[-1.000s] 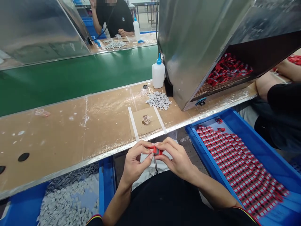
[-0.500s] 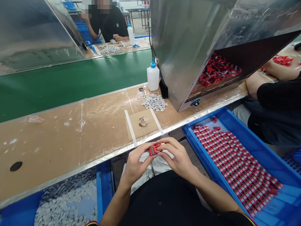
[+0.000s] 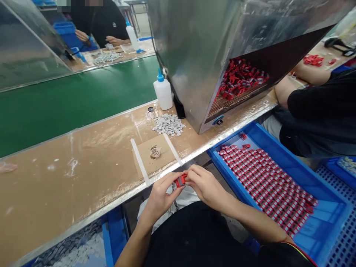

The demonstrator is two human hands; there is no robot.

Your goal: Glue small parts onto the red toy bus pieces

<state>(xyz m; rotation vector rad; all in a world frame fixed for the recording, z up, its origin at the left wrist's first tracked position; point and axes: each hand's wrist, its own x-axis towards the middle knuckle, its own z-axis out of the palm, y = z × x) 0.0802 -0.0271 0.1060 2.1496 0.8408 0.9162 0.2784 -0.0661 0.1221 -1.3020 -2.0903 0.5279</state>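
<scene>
At lower centre, my left hand [image 3: 158, 196] and right hand [image 3: 205, 187] pinch a small red-and-grey block [image 3: 180, 181] between them, long axis unclear.

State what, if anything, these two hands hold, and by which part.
A small red-and-grey piece, held by its sides: left hand on its left side, right hand on its right.

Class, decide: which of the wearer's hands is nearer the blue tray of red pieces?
Right. The right hand is left of the blue tray; the left hand is farther left, beyond the red piece both hold.
</scene>
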